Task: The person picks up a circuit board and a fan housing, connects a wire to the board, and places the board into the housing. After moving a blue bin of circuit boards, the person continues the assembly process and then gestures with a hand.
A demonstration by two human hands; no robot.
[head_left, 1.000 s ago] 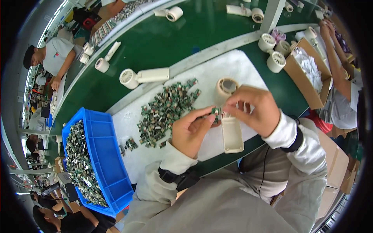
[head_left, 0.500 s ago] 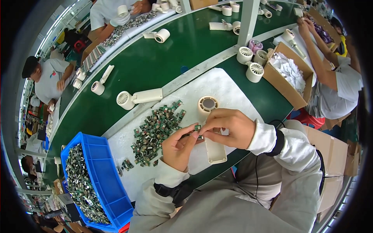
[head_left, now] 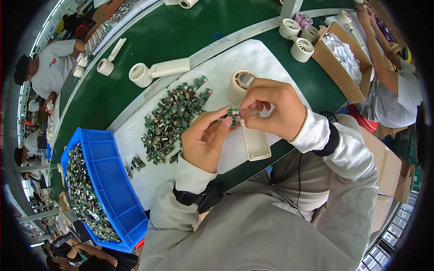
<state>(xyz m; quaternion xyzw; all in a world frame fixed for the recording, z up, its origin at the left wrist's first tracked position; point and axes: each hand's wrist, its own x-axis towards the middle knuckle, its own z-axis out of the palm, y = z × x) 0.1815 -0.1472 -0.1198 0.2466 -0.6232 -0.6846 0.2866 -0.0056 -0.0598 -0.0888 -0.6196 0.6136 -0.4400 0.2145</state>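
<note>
Between the thumb and fingers of my left hand (head_left: 203, 140) is a small green circuit board (head_left: 232, 112). My right hand (head_left: 275, 108) is closed in a pinch at the board's right edge; what sits between its fingertips is too small to make out. Under my hands lies a cream handheld fan (head_left: 258, 149), its hollow handle exposed and its round head (head_left: 239, 81) at the far end. Part of the fan is hidden by my right hand. To the left a loose pile of circuit boards (head_left: 169, 119) lies on the white foam sheet (head_left: 253, 54).
A blue bin (head_left: 113, 180) full of small boards stands at the left. An assembled cream fan (head_left: 167, 68) lies past the sheet on the green table (head_left: 181, 31). Several fan heads (head_left: 302, 49) and a cardboard box (head_left: 337, 67) of white pieces are at right. Other people sit around.
The view has shifted, so the table things appear higher in the picture. My hands stay together at the circuit board, with the right fingers still pinched at its edge.
</note>
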